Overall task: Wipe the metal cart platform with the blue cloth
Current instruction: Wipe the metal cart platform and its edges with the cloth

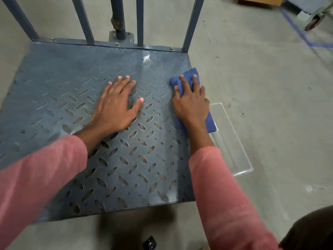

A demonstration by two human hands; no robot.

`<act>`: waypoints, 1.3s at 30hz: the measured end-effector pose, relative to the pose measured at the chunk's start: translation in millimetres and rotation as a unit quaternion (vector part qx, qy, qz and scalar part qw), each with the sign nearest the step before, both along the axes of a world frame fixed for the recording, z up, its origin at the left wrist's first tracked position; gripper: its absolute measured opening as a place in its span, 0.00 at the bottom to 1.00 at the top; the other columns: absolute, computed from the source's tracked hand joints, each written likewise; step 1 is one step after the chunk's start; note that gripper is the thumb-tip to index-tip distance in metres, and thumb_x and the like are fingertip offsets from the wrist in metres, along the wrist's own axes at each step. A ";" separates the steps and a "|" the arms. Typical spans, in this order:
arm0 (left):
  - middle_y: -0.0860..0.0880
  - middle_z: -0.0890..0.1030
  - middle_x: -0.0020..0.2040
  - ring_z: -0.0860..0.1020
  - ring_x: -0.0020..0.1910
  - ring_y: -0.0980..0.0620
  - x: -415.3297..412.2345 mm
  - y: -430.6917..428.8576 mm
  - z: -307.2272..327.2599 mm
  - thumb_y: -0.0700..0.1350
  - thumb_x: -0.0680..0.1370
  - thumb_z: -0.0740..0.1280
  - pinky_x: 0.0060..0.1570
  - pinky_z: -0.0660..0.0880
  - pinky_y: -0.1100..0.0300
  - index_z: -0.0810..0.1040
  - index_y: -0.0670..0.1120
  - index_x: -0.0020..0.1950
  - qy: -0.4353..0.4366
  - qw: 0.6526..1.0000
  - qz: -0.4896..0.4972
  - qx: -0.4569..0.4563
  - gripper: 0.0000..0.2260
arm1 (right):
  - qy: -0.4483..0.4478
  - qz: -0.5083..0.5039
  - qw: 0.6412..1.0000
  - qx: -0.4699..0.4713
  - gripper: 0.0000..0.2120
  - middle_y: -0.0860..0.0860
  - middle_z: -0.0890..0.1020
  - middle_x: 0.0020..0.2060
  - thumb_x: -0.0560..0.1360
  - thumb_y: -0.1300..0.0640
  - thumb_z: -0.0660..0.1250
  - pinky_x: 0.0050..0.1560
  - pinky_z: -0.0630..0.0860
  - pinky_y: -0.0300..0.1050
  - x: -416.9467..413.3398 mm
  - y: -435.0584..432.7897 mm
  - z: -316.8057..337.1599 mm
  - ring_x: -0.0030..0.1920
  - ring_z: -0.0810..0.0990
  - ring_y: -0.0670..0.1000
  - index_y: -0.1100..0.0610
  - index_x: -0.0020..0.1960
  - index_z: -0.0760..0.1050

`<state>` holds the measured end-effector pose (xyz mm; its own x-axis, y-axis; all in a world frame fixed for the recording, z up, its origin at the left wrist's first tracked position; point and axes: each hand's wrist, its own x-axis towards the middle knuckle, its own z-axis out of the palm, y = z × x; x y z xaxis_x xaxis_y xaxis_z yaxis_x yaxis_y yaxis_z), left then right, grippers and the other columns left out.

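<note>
Much of the blue cloth (210,124) is hidden under the R hand (191,104). Only its far end past the fingertips and its near end by the wrist show, so can't tell how it's folded. Frame is smeary w/ motion blur, esp. the pink sleeves (39,177) in the foreground. The uprights (83,20) on the cart's far edge are cut off by the top of frame, and the platform's L side runs out of view. A small dark thing (149,242) w/ a shiny bit at bottom centre is too cropped to ID; same for a dark brown mass (311,230) bottom R. R hand lies on the cloth w/ fingers bent over the wad, thumb tucked at its L side, fabric bunched up between index & middle, so it's gripping & pressing down. Cloth sits at the R edge of the metal cart platform (63,91), toward the far R corner, near end past the edge. L hand (117,105) is flat mid-platform, fingers spread & straight, holding nothing. Platform is grey-blue diamond tread plate w/ bolts along the far rail. On the floor (270,83) just beside its R edge lies a clear plastic tray (234,145); the cloth's near end overlaps it in view. Floor is scuffed grey concrete, w/ a blue tape line (295,27) top R, near a caster wheel (312,23) & the edge of a cardboard box (259,0).
</note>
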<state>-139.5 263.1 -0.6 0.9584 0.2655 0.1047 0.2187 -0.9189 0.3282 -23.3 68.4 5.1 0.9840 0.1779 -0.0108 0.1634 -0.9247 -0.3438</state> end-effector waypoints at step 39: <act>0.41 0.52 0.85 0.50 0.84 0.44 -184.7 3.1 7.6 0.62 0.84 0.43 0.83 0.49 0.44 0.52 0.41 0.85 0.067 0.997 -0.021 0.026 0.35 | -0.050 -0.035 0.998 0.025 0.26 0.50 0.61 0.80 0.83 0.47 0.57 0.80 0.51 0.51 -166.7 -49.7 3.0 0.81 0.53 0.55 0.51 0.79 0.63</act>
<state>-324.1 266.3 7.0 0.9749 0.2224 -0.0133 0.2185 -0.9431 0.2506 -190.0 18.6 8.1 0.9897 0.1074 0.0945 0.1353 -0.9172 -0.3747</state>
